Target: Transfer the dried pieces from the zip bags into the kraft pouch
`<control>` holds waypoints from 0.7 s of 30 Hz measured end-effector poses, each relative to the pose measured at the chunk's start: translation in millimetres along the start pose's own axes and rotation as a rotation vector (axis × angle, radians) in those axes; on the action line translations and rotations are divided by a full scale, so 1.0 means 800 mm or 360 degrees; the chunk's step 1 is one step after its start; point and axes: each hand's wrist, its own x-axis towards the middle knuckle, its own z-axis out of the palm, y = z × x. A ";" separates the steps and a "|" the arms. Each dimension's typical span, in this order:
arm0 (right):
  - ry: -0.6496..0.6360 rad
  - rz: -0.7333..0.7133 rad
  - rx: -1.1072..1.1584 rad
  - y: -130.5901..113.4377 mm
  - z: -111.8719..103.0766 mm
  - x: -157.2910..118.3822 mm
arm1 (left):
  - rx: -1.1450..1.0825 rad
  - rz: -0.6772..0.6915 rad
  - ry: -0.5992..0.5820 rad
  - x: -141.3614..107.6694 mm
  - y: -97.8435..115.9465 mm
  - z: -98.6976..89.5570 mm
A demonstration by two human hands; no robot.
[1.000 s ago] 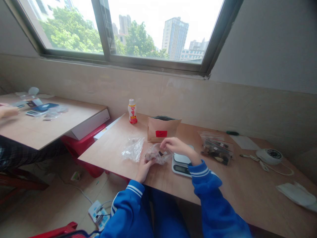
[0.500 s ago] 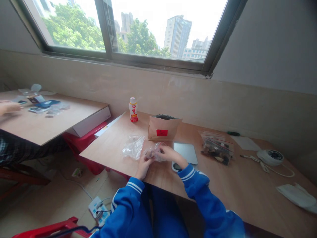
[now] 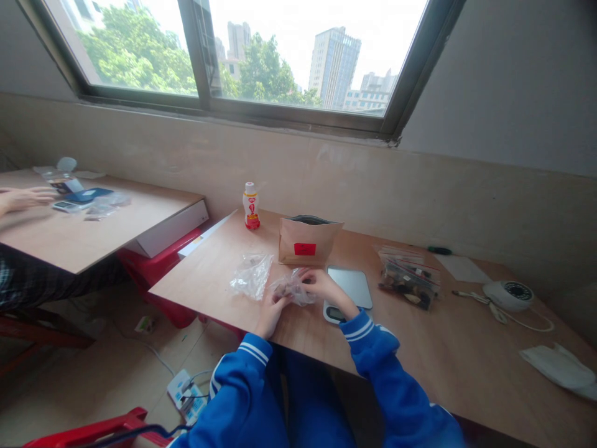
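A clear plastic bag (image 3: pixel 295 287) with small contents is held between my two hands, near the table's front edge. My left hand (image 3: pixel 272 311) is closed on its left side. My right hand (image 3: pixel 323 285) pinches the bag's upper right part, fingers bent. Left of them lies another crumpled clear bag (image 3: pixel 252 275). Just behind stands an upright brown paper pouch (image 3: pixel 310 241) with a red label and an open top. A silver scale (image 3: pixel 349 286) sits partly beneath my right wrist.
A white and red bottle (image 3: pixel 250 208) stands at the back left. To the right are filled zip bags (image 3: pixel 410 283), a white dome camera (image 3: pixel 508 295) with cable and a white cloth (image 3: pixel 559 367). Another person's hand (image 3: pixel 28 199) is over the left table (image 3: pixel 153 214).
My right hand has shifted slightly right, showing more of the scale's display. The other person's hand at the left has moved right and its fingers are spread.
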 end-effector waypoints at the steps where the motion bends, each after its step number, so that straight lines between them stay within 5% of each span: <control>1: 0.0025 -0.0001 0.0038 -0.002 -0.002 -0.002 | -0.0005 0.0006 -0.0012 0.000 0.001 0.001; 12: 0.0437 -0.0106 0.0418 -0.058 -0.049 -0.017 | -0.0098 -0.0068 -0.0029 0.002 -0.009 -0.002; 17: 0.0724 -0.0326 0.0756 -0.105 -0.085 0.013 | -0.0077 -0.0090 -0.0040 0.002 -0.010 -0.004; 21: 0.0933 -0.0410 0.0542 -0.136 -0.099 0.052 | -0.0063 -0.0080 -0.0028 0.002 -0.012 -0.006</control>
